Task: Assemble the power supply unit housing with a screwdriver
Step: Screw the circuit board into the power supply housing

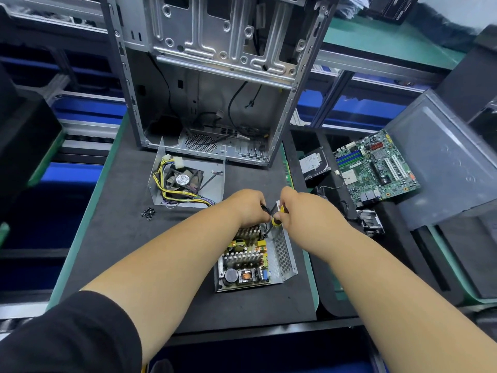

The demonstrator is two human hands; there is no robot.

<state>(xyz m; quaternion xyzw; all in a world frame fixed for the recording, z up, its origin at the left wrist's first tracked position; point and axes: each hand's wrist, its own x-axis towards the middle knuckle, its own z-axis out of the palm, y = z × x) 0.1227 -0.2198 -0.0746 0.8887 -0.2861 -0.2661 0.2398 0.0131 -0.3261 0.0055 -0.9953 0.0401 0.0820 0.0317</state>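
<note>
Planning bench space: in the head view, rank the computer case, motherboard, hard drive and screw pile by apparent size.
1. computer case
2. motherboard
3. hard drive
4. screw pile
The ranking reflects apparent size only.

Lighting's decent from where I'm sitting: even, cool overhead light, brightest on the bare metal computer case (212,76) at the far centre, which throws some glare off its stamped panel. The black mat (121,238) soaks up light and shadows on it are soft. Far left goes murky and dark. Heavy wide-angle bend at the edges, shelves curve, corners are smeary, centre's sharp.
</note>
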